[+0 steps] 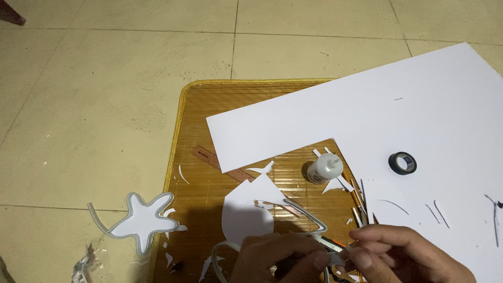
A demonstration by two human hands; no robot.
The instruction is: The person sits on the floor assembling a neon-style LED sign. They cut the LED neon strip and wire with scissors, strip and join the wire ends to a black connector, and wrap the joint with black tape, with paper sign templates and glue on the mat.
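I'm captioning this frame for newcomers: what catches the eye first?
A big white sheet fills the right side over a golden bamboo mat. A white star cutout lies on the floor tiles at lower left. Low centre, both hands pinch a bent grey tube.

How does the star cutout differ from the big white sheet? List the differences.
The star cutout is small and five-armed; the big white sheet is large and straight-edged, with a notch cut from its lower edge.
The star cutout lies on the tiled floor; the sheet rests partly on the woven mat.
The star cutout has a pale tube running round its outline; the sheet has none and carries a roll of black tape.
Both are white and lie flat.
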